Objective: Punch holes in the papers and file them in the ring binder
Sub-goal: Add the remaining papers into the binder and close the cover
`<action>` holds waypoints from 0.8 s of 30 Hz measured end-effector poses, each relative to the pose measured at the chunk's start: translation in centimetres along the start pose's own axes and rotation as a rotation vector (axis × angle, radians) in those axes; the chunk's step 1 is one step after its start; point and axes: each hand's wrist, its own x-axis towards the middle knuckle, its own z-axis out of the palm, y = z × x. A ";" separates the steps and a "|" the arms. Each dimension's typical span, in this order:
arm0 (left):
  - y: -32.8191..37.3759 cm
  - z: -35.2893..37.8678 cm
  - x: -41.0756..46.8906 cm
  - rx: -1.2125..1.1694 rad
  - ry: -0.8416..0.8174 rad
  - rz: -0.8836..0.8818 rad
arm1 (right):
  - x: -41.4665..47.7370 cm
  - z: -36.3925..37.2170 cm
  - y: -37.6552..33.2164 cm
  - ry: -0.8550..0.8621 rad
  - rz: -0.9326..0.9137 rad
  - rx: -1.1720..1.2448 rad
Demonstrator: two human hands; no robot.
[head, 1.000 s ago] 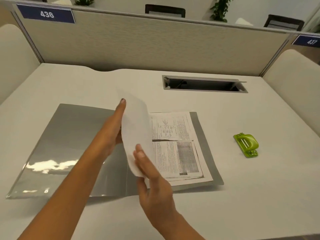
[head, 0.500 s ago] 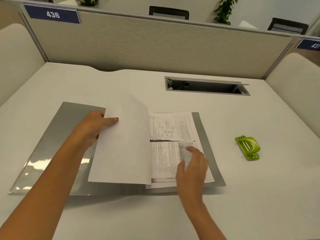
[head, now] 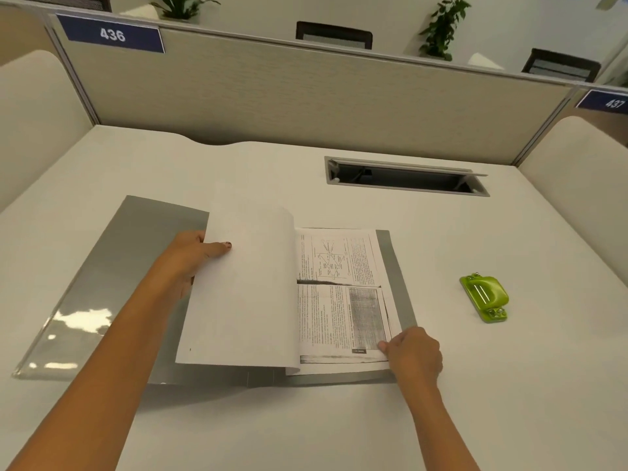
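A grey binder (head: 112, 266) lies open on the white desk, its glossy cover spread to the left. A blank white sheet (head: 244, 287) is turned over onto the left side; my left hand (head: 192, 258) grips its left edge, thumb on top. Printed pages (head: 339, 294) with text and a diagram lie on the binder's right half. My right hand (head: 413, 355) pinches their lower right corner. A green hole punch (head: 485, 297) sits on the desk to the right, apart from both hands. No rings show; the spine is covered by paper.
A rectangular cable slot (head: 406, 176) is cut into the desk behind the binder. A beige partition (head: 306, 96) with number signs closes the back, and cushioned side panels (head: 577, 185) flank the desk. Bare desk surface (head: 306, 430) lies in front of the binder.
The white sheet went from upright to turned flat on the left. My right hand let go of it, crossed the printed pages and now pinches their lower right corner.
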 end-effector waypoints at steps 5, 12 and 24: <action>-0.4 0.1 -0.1 -0.021 0.027 0.000 | -1.1 0.2 -0.5 -0.022 0.075 -0.159; -0.9 0.3 -0.2 -0.028 0.027 0.000 | -1.1 0.0 -0.2 -0.026 0.012 -0.267; -0.7 0.3 -0.4 -0.007 0.013 0.022 | -2.5 -2.4 1.1 0.220 -0.152 0.251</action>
